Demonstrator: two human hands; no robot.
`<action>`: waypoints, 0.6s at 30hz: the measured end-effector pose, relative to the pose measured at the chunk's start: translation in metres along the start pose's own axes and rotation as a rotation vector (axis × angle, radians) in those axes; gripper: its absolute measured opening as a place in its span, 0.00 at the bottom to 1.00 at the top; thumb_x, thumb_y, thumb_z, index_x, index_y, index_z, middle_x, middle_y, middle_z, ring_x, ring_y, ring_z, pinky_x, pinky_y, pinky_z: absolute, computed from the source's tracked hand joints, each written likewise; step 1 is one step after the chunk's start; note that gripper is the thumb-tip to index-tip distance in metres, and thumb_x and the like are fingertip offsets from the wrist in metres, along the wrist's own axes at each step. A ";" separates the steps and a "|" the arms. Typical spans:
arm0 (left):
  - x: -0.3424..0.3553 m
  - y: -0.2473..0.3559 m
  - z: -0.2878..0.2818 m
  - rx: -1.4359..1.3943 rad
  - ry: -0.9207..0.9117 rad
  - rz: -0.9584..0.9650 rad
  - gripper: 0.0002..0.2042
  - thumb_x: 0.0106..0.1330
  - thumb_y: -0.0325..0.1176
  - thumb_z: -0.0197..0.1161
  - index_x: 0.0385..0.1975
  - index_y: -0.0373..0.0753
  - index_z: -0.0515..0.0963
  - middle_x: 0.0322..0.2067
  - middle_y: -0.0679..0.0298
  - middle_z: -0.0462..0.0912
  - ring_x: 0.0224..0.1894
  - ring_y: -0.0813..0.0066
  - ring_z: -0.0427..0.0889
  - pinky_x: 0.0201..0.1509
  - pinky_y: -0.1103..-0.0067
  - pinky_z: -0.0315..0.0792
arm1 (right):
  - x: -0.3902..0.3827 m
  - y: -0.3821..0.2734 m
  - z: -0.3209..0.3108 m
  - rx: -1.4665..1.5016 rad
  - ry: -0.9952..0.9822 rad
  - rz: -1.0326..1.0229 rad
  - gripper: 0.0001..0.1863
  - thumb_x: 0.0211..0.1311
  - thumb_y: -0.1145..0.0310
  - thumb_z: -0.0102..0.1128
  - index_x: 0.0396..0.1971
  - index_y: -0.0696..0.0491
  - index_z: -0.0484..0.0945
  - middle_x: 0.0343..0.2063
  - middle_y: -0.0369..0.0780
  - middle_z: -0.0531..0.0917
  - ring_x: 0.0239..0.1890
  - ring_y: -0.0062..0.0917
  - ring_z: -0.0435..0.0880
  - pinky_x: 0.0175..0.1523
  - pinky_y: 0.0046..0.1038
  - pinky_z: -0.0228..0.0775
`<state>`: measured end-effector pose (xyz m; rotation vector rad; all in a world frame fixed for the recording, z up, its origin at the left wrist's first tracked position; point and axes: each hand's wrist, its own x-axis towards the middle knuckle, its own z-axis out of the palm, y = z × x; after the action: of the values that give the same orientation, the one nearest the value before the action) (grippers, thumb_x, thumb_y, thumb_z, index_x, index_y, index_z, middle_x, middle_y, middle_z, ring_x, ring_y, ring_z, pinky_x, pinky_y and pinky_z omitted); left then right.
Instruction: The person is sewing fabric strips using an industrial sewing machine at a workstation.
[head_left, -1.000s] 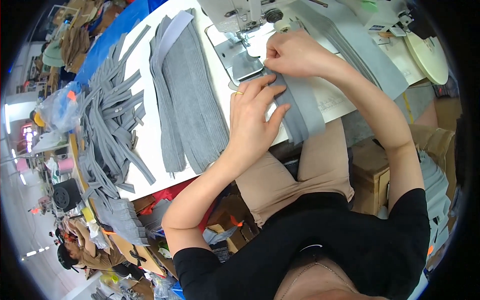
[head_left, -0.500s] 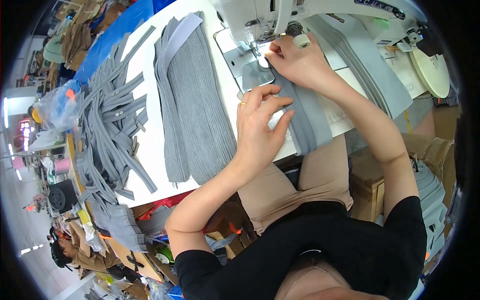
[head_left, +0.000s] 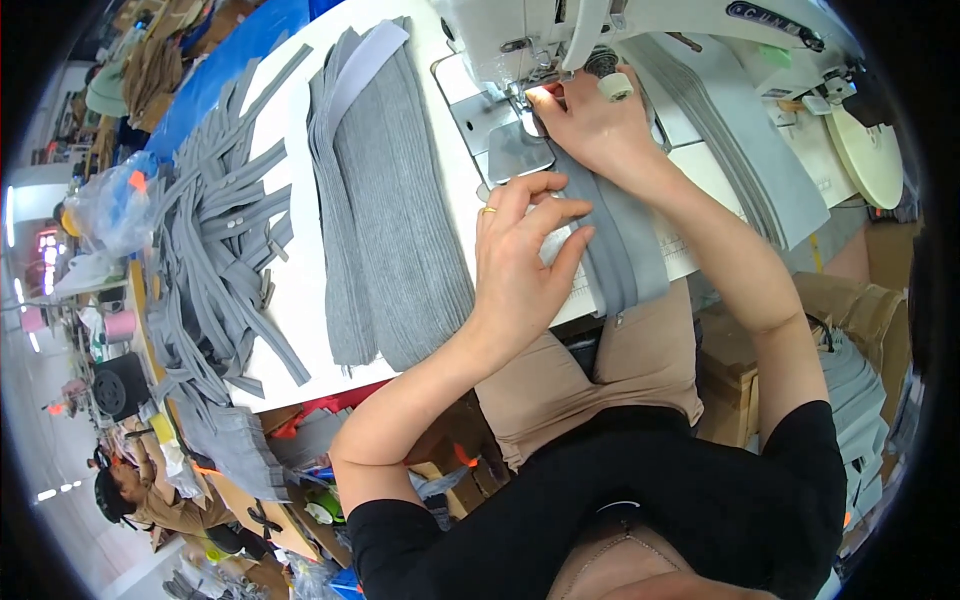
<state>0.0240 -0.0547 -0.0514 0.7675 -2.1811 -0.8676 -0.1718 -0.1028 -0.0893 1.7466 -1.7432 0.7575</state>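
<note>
Under the head of a white sewing machine (head_left: pixel 500 50) lies a light grey fabric piece (head_left: pixel 645 250) with a darker grey strip (head_left: pixel 605 245) along it, which looks like zipper tape. Its near end hangs over the table edge, with a small metallic bit there. My right hand (head_left: pixel 605 125) is closed on the fabric close beside the needle; some of its fingertips are hidden by machine parts. Left of the strip, my left hand (head_left: pixel 525 240) is loosely curved, thumb and fingers apart, with fingertips at the strip's left edge. I see nothing gripped in it.
A stack of ribbed grey pieces (head_left: pixel 390 200) lies left of the machine, a tangled heap of grey zipper-like strips (head_left: pixel 220 230) beyond it. Layered grey fabric panels (head_left: pixel 735 140) rest on the right. Cardboard boxes (head_left: pixel 725 370) stand below. Another person (head_left: pixel 150 495) sits far left.
The fabric's near end has slid slightly toward me, and a small metallic bit now shows there. My right hand's fingers have drawn closer together near the needle. My left hand has barely moved.
</note>
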 end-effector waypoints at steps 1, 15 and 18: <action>-0.001 0.003 -0.003 0.006 0.003 -0.004 0.12 0.58 0.24 0.74 0.42 0.39 0.86 0.54 0.60 0.80 0.55 0.61 0.78 0.59 0.69 0.72 | 0.001 -0.002 -0.003 -0.020 -0.047 0.014 0.17 0.63 0.55 0.57 0.30 0.53 0.86 0.24 0.42 0.83 0.42 0.40 0.80 0.50 0.46 0.67; -0.012 -0.163 -0.182 0.765 0.400 -0.357 0.23 0.60 0.46 0.75 0.46 0.34 0.83 0.41 0.52 0.85 0.43 0.58 0.83 0.47 0.67 0.75 | 0.011 0.010 -0.070 0.091 -0.272 0.092 0.18 0.68 0.60 0.61 0.48 0.57 0.83 0.46 0.50 0.85 0.51 0.49 0.82 0.53 0.47 0.75; -0.007 -0.151 -0.182 0.592 0.349 -0.492 0.25 0.57 0.49 0.77 0.44 0.33 0.82 0.37 0.51 0.85 0.42 0.54 0.83 0.47 0.65 0.76 | 0.008 0.008 -0.085 0.151 -0.293 0.140 0.19 0.67 0.59 0.62 0.48 0.59 0.83 0.48 0.49 0.85 0.51 0.46 0.81 0.54 0.45 0.73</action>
<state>0.2045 -0.2074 -0.0642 1.6578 -1.9578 -0.2466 -0.1808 -0.0468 -0.0255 1.9308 -2.0677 0.7376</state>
